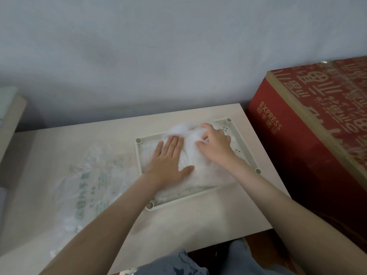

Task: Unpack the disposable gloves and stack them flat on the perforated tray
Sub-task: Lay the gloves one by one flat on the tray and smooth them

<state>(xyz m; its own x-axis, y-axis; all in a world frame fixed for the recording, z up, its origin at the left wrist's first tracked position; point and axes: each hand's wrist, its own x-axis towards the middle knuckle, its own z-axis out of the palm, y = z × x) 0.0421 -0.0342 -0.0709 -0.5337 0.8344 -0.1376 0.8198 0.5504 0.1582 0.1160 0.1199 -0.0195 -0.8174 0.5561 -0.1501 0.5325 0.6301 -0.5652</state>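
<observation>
a: item, perforated tray [228, 120]. orientation?
b: on the bench [198, 221], long axis left to right, right end turned slightly away. pale plastic, a round post at each corner.
a: gloves [205, 176]?
b: one pile in the tray, lying along its length. white, translucent, crumpled and puffed at the far edge.
a: hands?
b: left hand [168, 161] flat, fingers straight and together, thumb spread, pressing the pile. right hand [215, 145] with fingers bent, tips on the pile's far right part; cannot tell if they pinch a layer.
a: other?
b: clear printed bag [93, 175] left of the tray; red box [297, 126] beside the bench on the right.
</observation>
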